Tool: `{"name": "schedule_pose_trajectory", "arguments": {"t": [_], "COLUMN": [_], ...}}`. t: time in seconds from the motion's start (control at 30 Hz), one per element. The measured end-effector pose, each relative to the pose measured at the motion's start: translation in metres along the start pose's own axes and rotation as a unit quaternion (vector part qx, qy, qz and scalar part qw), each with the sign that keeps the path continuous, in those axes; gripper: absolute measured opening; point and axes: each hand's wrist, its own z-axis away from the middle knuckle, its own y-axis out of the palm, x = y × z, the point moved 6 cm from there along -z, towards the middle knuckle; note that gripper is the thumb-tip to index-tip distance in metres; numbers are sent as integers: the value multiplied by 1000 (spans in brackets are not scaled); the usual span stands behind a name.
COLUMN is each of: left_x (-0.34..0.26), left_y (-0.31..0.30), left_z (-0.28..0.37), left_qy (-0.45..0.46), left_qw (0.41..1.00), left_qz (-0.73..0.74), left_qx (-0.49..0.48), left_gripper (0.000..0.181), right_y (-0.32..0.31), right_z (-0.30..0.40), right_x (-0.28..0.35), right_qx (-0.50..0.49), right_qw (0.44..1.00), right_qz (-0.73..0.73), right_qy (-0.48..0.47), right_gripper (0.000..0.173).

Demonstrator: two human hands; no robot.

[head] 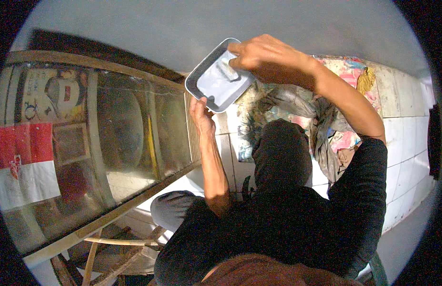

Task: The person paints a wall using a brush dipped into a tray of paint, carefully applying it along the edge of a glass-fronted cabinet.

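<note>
My left hand (203, 114) grips the lower left rim of a shallow, rounded rectangular tray (206, 85), pale inside with a greyish wall. The tray is held tilted in front of the grey wall. From the upper right, my right hand (249, 55) reaches over its rim, fingers closed on a small pale, flat-ended tool (230, 73), perhaps a brush, inside the tray. The tool is blurred, and its handle is mostly hidden by the fingers.
A wood-framed glass panel (128, 118) fills the left, with a red and white cloth (28, 178). Wooden slats (121, 242) stand below it. On the white tiled floor (403, 143) lie a paint-stained sheet (344, 73) and crumpled grey cloth (324, 153). A dark cloth-covered shape (283, 157) is central.
</note>
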Motion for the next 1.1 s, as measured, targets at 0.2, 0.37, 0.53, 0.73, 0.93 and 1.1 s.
{"name": "schedule_pose_trajectory", "arguments": {"t": [0.2, 0.37, 0.53, 0.73, 0.93, 1.1], "left_x": [-9, -13, -9, -15, 13, 24], "left_y": [4, 9, 1, 9, -16, -30], "left_z": [2, 3, 2, 5, -4, -14], "left_qy": [41, 53, 35, 50, 31, 11], "left_qw": [998, 998, 998, 999, 997, 1000], "left_qz": [37, 44, 45, 20, -68, -21], "left_qx": [-15, 2, -10, 2, -22, -5], "left_gripper": [48, 50, 50, 49, 47, 44], "right_y": [-4, 4, -9, -4, 9, 1], "right_z": [7, 11, 7, 6, 7, 5], "right_x": [-2, -5, -10, -16, -17, -11], "right_qx": [5, -18, 52, 11, -38, -43], "right_qw": [999, 999, 995, 995, 994, 989], "right_qz": [23, 4, 48, 65, 68, 79], "right_qy": [29, 29, 75, 80, 80, 115], "right_gripper": [7, 6, 9, 14, 8, 7]}}
